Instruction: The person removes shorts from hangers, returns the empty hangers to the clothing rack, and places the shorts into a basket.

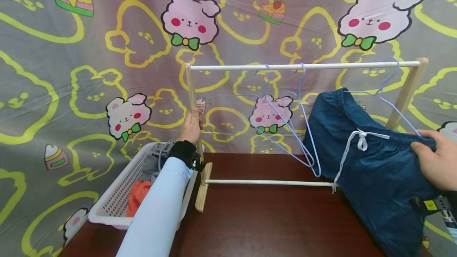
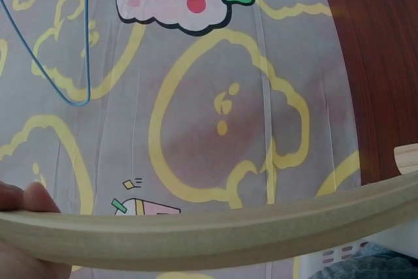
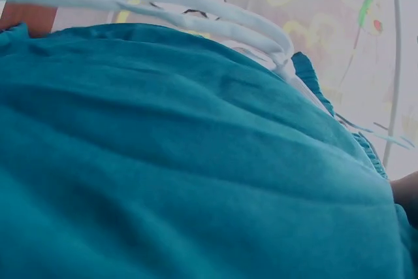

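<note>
Dark blue drawstring shorts (image 1: 375, 162) hang at the right end of a small wooden rack, with a purple-blue hanger (image 1: 389, 100) inside the waistband. My right hand (image 1: 437, 160) pinches the waistband at its right corner, near the hanger's lower end. In the right wrist view the shorts (image 3: 196, 148) fill most of the picture and hide much of the hand. My left hand (image 1: 192, 126) grips the rack's left upright (image 1: 191, 86); the left wrist view shows fingers (image 2: 39, 197) around that wooden post (image 2: 215, 240).
Bare hangers (image 1: 303, 130) hang midway along the white top rail (image 1: 232, 67). Left of the rack, a white perforated basket (image 1: 107, 205) holds orange cloth (image 1: 137, 195) and grey cloth (image 1: 150, 167). The rack stands on a dark reddish table (image 1: 271, 221) before a patterned curtain (image 1: 89, 110).
</note>
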`<state>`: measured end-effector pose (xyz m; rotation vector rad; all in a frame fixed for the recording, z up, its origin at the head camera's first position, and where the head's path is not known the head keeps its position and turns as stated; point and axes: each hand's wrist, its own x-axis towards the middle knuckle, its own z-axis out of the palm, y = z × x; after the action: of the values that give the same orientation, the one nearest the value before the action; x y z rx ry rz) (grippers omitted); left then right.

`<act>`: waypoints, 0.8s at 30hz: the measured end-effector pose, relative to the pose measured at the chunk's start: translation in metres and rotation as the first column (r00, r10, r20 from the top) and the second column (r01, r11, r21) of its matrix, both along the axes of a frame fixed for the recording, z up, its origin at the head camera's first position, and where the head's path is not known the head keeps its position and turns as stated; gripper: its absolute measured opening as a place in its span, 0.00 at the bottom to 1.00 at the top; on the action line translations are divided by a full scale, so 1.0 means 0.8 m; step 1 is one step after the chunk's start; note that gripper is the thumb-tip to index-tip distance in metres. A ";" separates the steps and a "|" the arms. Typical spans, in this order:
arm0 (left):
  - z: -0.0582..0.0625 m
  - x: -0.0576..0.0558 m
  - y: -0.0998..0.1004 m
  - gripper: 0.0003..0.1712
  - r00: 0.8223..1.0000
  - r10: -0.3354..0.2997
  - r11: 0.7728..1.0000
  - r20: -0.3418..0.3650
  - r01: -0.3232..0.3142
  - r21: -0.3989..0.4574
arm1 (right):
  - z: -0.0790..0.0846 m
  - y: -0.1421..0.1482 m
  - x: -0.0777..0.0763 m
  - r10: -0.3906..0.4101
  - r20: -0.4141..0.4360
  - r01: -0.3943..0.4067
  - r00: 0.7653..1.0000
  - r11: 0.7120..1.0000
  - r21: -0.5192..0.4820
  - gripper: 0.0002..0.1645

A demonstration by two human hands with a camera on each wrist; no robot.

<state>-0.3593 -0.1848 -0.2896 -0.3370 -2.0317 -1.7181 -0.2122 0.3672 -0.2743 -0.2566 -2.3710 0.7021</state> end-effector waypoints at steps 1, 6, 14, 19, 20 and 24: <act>0.000 0.000 0.000 0.25 1.000 0.002 1.000 -0.003 -0.002 0.000 | 0.000 -0.002 0.000 -0.002 -0.020 0.002 1.000 1.000 -0.017 0.24; 0.000 -0.002 0.000 0.24 1.000 0.007 1.000 -0.013 -0.007 -0.003 | -0.001 -0.010 0.002 0.001 -0.158 -0.017 0.987 0.995 -0.100 0.23; -0.001 -0.003 -0.001 0.23 1.000 0.002 1.000 -0.016 -0.002 -0.006 | -0.009 -0.012 0.009 -0.073 -0.323 -0.010 0.944 0.969 -0.248 0.24; 0.000 -0.004 -0.002 0.24 1.000 0.006 1.000 -0.007 -0.006 -0.001 | -0.015 -0.007 0.013 0.025 -0.440 -0.098 0.898 0.985 -0.144 0.29; 0.000 -0.004 -0.002 0.25 1.000 0.008 1.000 -0.003 -0.008 -0.003 | -0.018 -0.004 0.014 0.072 -0.462 -0.148 0.884 0.980 -0.130 0.32; -0.002 -0.005 -0.001 0.25 1.000 -0.001 1.000 0.006 0.001 0.006 | -0.034 0.011 0.012 0.260 -0.501 -0.309 0.826 0.951 -0.017 0.44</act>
<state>-0.3633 -0.1858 -0.2911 -0.3319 -2.0308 -1.7273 -0.2023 0.3759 -0.3014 0.2277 -1.8950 0.9024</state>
